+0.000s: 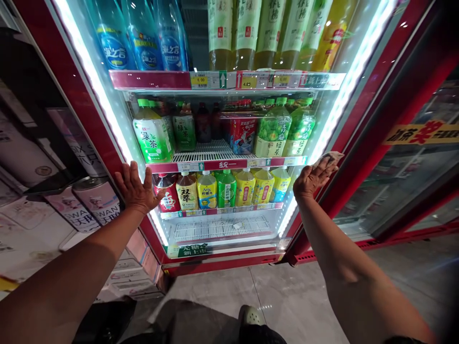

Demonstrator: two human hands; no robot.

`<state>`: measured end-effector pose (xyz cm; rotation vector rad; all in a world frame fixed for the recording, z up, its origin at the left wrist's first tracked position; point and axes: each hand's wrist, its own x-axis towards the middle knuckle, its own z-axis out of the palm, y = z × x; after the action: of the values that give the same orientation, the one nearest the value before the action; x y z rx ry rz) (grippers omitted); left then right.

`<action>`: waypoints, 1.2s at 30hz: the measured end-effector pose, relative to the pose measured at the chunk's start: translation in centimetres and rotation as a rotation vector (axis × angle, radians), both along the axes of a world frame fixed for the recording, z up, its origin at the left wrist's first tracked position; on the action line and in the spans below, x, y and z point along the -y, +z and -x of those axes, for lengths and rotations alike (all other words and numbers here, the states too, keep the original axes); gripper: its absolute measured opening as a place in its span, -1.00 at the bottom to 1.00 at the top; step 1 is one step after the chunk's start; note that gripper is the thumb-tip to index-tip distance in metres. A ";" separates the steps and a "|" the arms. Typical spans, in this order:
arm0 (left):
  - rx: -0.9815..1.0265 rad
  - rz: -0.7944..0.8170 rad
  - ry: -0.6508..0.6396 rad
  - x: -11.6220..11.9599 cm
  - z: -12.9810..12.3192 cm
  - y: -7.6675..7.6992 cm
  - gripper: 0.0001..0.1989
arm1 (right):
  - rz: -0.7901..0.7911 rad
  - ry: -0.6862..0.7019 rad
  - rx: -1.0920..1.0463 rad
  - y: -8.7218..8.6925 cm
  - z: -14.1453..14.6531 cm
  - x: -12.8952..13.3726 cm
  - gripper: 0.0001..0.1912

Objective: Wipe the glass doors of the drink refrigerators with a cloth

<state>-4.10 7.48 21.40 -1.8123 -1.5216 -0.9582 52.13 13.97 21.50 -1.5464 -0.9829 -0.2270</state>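
Observation:
A tall drinks fridge with a red frame (107, 143) and lit edges stands before me. My left hand (135, 188) lies on its left frame edge, fingers spread, with nothing in it. At the right edge, my right hand (314, 177) presses a crumpled light cloth (335, 155) to the frame; part of the cloth is hidden under the fingers. Between my hands are a shelf of green tea bottles (152, 136) and a lower row of smaller bottles, among them a red-labelled bottle (168, 198) near my left fingers.
Blue bottles (143, 43) and tall pale-green bottles (247, 28) fill the top shelf. Stacked cartons (132, 272) and tins (98, 198) stand close on the left. Another glass-doored fridge (405, 177) is at the right. A shoe (250, 315) shows on the tiled floor (215, 286).

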 end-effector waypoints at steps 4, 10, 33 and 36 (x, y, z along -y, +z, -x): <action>0.022 -0.004 -0.044 -0.3 0.2 -0.1 0.05 | -0.041 0.034 0.021 2.1 2.4 -0.4 -0.29; 0.074 -0.018 -0.087 -0.4 -0.1 0.0 0.05 | 0.045 0.141 0.258 0.2 3.3 0.2 -0.22; 0.106 -0.004 -0.094 -0.7 -0.2 -0.5 0.01 | -0.093 0.044 0.154 0.6 9.3 -1.0 -0.23; 0.125 -0.011 -0.103 -0.8 -0.2 -0.5 0.02 | -0.089 0.150 0.344 0.0 12.4 -0.5 -0.24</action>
<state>-3.88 8.24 20.91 -1.8687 -1.5054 -1.1461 39.71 14.48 21.55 -1.3705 -1.3344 -0.4352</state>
